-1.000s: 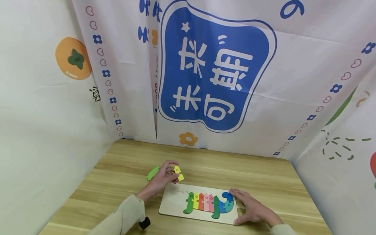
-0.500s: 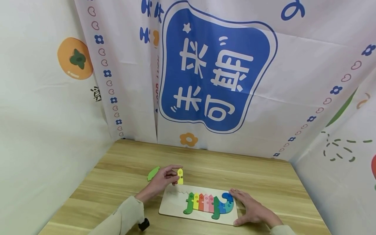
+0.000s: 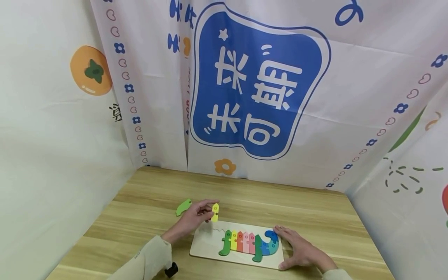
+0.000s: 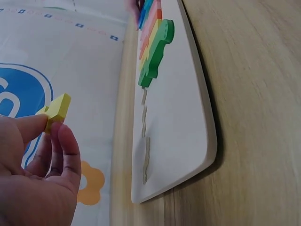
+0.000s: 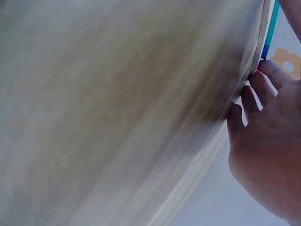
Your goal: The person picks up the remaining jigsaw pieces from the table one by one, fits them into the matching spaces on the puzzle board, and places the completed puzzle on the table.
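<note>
My left hand (image 3: 191,218) pinches a yellow puzzle piece (image 3: 215,213) with a pointed top, above the far left edge of a pale wooden puzzle board (image 3: 204,245). In the left wrist view the yellow piece (image 4: 59,107) sits between thumb and fingertips, apart from the board. A crocodile-like figure of coloured pieces (image 3: 246,242) fills the board's middle and right; a wavy groove (image 3: 217,229) runs across its bare left part. With spread fingers, my right hand (image 3: 298,249) touches the board's right end, thumb at the near corner and fingers at the far one.
A light green puzzle piece (image 3: 183,207) lies on the wooden table (image 3: 280,198) beyond my left hand. Printed white cloth (image 3: 161,116) hangs behind the table and along both sides.
The yellow piece has turned from tilted to upright in my left hand and come slightly nearer the board. My right hand stays at the board's right end.
</note>
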`<act>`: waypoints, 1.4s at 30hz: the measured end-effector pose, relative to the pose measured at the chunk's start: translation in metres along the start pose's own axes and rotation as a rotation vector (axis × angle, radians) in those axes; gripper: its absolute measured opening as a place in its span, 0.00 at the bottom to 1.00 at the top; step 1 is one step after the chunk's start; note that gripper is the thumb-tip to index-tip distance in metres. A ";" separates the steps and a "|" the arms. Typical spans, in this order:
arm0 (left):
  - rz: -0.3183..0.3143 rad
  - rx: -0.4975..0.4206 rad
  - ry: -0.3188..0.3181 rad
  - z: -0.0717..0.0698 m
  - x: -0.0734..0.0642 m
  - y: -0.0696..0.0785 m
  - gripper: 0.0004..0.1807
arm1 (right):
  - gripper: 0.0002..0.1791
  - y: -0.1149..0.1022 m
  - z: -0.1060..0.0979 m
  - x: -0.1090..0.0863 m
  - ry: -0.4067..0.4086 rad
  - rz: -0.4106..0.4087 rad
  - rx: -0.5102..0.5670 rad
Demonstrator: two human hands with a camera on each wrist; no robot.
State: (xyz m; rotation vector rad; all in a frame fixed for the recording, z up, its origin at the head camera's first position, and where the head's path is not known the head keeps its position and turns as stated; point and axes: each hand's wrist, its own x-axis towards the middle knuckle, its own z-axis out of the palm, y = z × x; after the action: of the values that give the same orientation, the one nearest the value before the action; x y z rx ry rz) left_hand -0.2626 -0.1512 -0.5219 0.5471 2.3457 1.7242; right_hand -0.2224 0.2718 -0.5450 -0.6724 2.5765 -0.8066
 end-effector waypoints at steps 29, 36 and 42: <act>-0.026 0.115 -0.184 0.020 -0.016 -0.012 0.25 | 0.64 0.000 0.002 0.000 0.001 0.012 0.003; -0.033 0.163 -0.205 0.024 -0.015 -0.017 0.24 | 0.64 -0.002 0.001 -0.002 0.008 0.003 0.003; -0.032 0.206 -0.202 0.026 -0.013 -0.017 0.24 | 0.63 -0.003 -0.001 -0.001 0.006 -0.009 0.005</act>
State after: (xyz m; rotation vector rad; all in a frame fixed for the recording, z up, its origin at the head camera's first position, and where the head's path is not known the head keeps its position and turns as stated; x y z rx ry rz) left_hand -0.2443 -0.1378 -0.5470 0.6779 2.3844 1.3513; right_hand -0.2213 0.2706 -0.5425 -0.6823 2.5776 -0.8187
